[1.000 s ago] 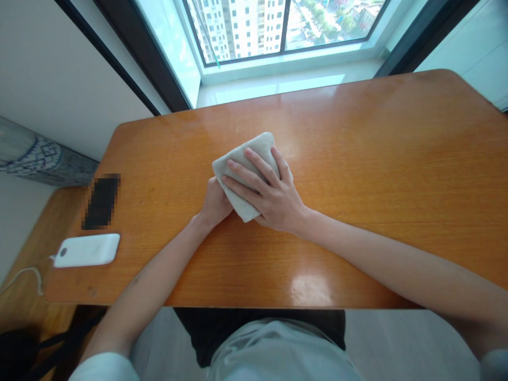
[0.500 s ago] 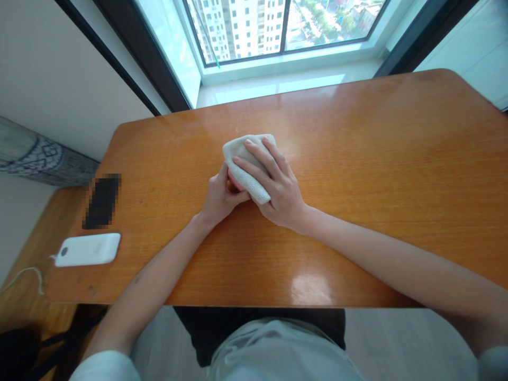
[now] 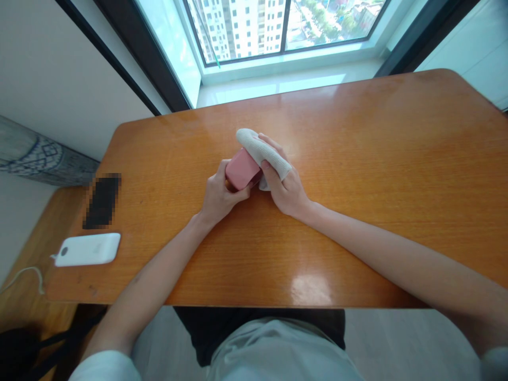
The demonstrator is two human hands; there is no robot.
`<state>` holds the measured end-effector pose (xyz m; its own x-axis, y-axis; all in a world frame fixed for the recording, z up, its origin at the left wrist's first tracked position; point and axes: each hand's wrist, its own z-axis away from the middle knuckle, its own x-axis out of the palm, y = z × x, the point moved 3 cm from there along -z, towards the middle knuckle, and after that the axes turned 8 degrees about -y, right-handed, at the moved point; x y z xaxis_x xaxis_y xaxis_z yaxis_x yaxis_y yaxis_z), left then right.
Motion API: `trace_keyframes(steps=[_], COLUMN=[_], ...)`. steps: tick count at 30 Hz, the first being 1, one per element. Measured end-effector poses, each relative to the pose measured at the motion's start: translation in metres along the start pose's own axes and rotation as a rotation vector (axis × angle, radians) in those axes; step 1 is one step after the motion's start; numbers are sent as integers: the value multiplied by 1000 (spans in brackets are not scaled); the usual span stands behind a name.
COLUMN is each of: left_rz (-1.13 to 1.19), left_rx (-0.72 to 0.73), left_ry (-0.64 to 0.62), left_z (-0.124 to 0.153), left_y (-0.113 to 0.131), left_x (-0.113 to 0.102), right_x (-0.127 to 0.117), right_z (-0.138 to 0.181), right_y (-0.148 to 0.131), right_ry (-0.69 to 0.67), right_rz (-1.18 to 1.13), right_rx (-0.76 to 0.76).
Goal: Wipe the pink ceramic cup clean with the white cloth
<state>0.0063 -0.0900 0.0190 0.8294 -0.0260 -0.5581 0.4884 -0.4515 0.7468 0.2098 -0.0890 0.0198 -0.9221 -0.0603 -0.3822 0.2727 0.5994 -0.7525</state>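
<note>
A pink box-shaped object with rounded corners (image 3: pixel 242 169) is gripped by my left hand (image 3: pixel 219 193), thumb and fingers on its left and near sides. What kind of object it is, I cannot make out. My right hand (image 3: pixel 289 185) is closed around a folded whitish cloth (image 3: pixel 264 151), which lies against the right side of the pink object. Part of that side is covered by the cloth. Both hands are over the middle of the brown wooden table (image 3: pixel 377 174).
At the table's left end lies a white oblong device (image 3: pixel 88 249) with a white cable (image 3: pixel 29 269) running off the edge. Beyond it is a dark pixelated rectangle (image 3: pixel 101 202). A window (image 3: pixel 282 32) is behind the far edge, and a patterned cloth (image 3: pixel 47 153) hangs at the left.
My right hand has slid the cloth from the top of the pink object to its right side and turned. The pink top now shows. My left hand has hardly moved.
</note>
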Motion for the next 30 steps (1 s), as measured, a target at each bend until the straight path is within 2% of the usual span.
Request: trace_keyframes(steps=[5, 9, 13, 18, 24, 30], left_rz=[-44, -19, 26, 75, -1, -13], left_rx=[17, 20, 13, -3, 43, 48], left_ry=[7, 3, -3, -22, -45, -105], left_z=[0, 0, 1, 3, 6, 10], left_y=[-1, -2, -3, -7, -29, -52], left_x=[-2, -3, -2, -1, 2, 7], right_x=[4, 4, -1, -1, 8, 14], right_z=[5, 5, 2, 10, 18, 20], right_y=[29, 28, 3, -20, -33, -45], right_ry=[41, 34, 6, -113, -236, -295], right_rz=[-189, -211, -64, 245, 408, 517], right_rx=[217, 276, 94, -138, -259, -368])
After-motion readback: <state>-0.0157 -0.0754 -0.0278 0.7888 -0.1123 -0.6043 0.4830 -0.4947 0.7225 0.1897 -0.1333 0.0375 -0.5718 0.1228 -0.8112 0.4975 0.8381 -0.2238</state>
